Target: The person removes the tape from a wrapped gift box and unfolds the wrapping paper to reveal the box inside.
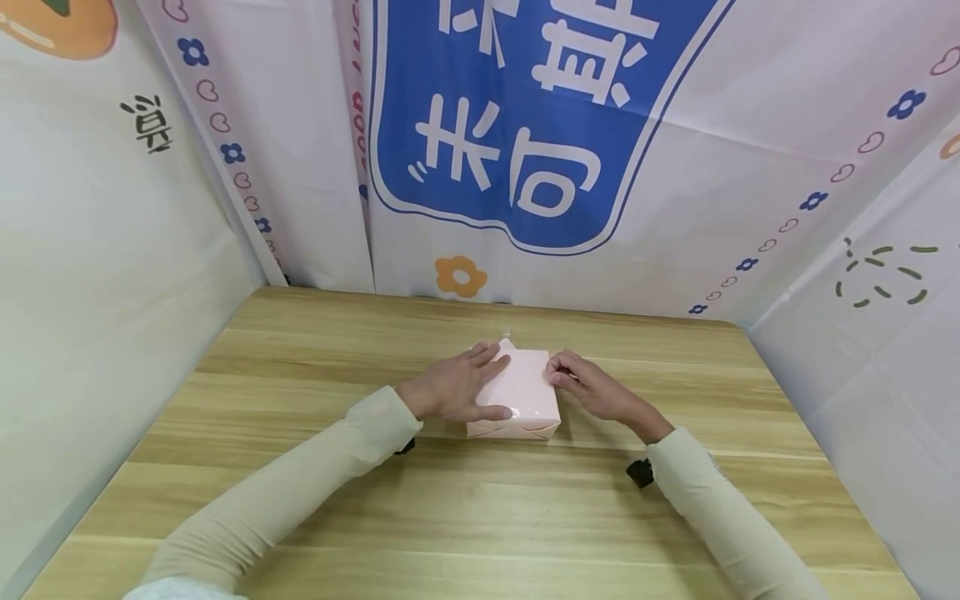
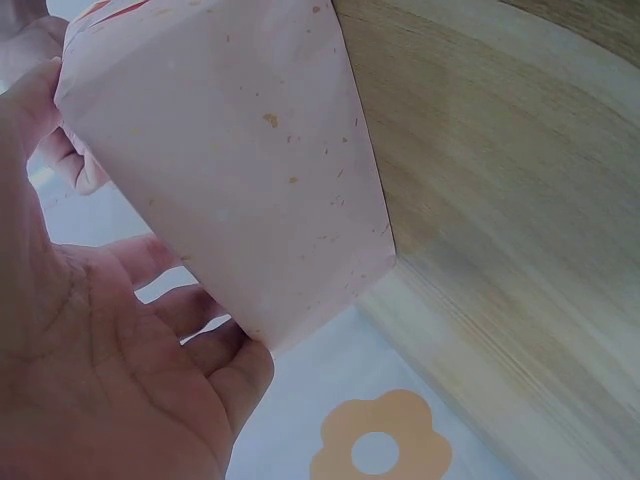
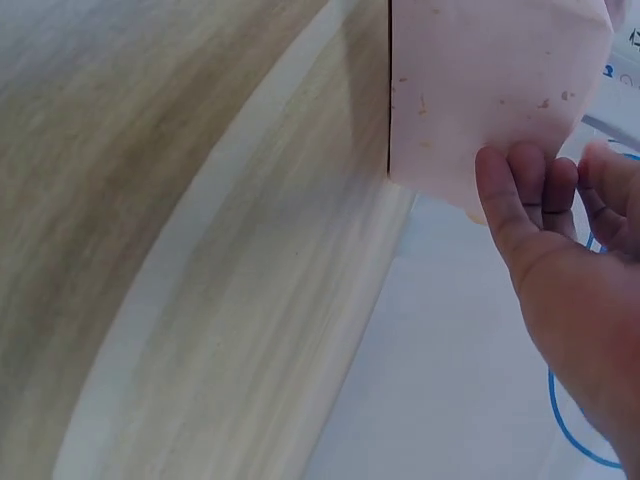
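A box wrapped in pale pink paper with gold flecks (image 1: 528, 383) sits on the wooden table, its folded end facing me. Across its top left part rests my left hand (image 1: 457, 389), fingers spread and thumb near the front edge. The left wrist view shows this palm (image 2: 120, 350) beside the box's flecked side (image 2: 240, 170). My right hand (image 1: 592, 387) is at the right edge, fingers bent. In the right wrist view several fingers of the right hand (image 3: 570, 270) touch the box's side (image 3: 480, 90). Its thumb and forefinger come together at the edge; whether they pinch anything is unclear.
The wooden table (image 1: 480, 517) reaches back to a white printed curtain (image 1: 675, 250), with more white sheets on both sides. Just behind the box lies a small clear piece (image 1: 507, 332), too small to identify. Each wrist carries a black camera (image 1: 640, 473).
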A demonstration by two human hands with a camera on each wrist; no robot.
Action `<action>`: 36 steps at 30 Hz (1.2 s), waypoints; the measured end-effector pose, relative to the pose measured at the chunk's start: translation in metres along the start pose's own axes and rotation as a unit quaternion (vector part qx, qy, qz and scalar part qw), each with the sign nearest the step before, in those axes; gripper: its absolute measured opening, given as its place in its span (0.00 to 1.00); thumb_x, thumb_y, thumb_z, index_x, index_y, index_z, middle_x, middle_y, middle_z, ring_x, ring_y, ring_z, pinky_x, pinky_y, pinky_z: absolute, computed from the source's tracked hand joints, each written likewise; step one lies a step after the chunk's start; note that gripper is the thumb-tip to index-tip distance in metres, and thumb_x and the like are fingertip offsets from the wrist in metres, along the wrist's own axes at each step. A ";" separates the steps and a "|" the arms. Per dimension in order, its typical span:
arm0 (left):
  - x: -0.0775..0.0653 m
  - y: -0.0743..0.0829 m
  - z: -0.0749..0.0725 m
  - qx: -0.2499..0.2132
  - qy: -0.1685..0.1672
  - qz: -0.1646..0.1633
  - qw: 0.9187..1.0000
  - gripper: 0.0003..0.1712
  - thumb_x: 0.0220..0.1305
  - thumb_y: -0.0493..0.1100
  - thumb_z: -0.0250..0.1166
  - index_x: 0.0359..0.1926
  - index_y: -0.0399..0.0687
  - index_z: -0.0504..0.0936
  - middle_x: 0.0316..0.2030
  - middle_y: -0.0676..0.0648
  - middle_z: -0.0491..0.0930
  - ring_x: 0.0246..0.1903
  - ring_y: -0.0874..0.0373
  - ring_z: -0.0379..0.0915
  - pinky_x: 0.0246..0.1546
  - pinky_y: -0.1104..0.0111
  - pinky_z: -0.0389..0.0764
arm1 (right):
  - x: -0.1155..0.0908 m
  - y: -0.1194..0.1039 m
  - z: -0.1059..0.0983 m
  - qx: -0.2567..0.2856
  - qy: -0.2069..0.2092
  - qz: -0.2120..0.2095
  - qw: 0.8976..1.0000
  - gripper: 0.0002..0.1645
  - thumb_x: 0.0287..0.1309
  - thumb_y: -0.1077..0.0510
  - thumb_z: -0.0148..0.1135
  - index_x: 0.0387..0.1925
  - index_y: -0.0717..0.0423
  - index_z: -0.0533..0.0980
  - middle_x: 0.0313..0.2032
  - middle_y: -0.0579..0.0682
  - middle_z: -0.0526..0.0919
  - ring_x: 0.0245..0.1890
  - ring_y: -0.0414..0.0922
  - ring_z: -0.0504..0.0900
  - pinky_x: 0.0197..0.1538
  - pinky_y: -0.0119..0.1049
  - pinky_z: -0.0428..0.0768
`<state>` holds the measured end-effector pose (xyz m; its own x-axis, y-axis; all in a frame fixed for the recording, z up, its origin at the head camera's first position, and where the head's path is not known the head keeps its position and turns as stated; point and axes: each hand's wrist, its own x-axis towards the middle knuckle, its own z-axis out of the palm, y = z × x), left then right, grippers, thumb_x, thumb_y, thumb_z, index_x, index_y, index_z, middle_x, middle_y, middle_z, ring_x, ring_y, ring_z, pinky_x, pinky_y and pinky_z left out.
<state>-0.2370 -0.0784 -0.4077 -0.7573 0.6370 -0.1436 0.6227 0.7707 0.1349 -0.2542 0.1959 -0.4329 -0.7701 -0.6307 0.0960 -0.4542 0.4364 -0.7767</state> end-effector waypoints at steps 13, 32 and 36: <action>0.000 0.001 -0.001 0.002 -0.004 -0.002 1.000 0.56 0.62 0.78 0.48 0.78 0.50 0.48 0.78 0.43 0.42 0.78 0.48 0.39 0.74 0.58 0.58 | -0.008 0.008 -0.009 0.143 -0.026 0.025 0.989 0.14 0.76 0.58 0.43 0.44 0.69 0.67 0.46 0.58 0.70 0.53 0.41 0.75 0.66 0.54 0.72; -0.003 0.001 -0.002 -0.010 -0.002 0.007 1.000 0.55 0.63 0.76 0.50 0.78 0.49 0.48 0.78 0.42 0.43 0.78 0.47 0.39 0.73 0.55 0.60 | -0.017 0.027 -0.015 0.223 -0.041 0.053 0.972 0.16 0.76 0.56 0.45 0.51 0.68 0.64 0.57 0.60 0.73 0.60 0.48 0.77 0.69 0.49 0.70; -0.003 0.001 -0.003 -0.010 -0.002 0.008 1.000 0.55 0.63 0.76 0.50 0.78 0.49 0.49 0.78 0.42 0.43 0.78 0.47 0.40 0.73 0.55 0.61 | -0.019 0.029 -0.018 0.203 0.004 0.045 0.978 0.19 0.75 0.57 0.48 0.58 0.67 0.64 0.55 0.62 0.72 0.57 0.51 0.77 0.65 0.53 0.74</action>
<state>-0.2345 -0.0796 -0.4045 -0.7465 0.6494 -0.1452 0.6306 0.7600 0.1571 -0.2610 0.2320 -0.4461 -0.8029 -0.5958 0.0198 -0.1701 0.1973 -0.9655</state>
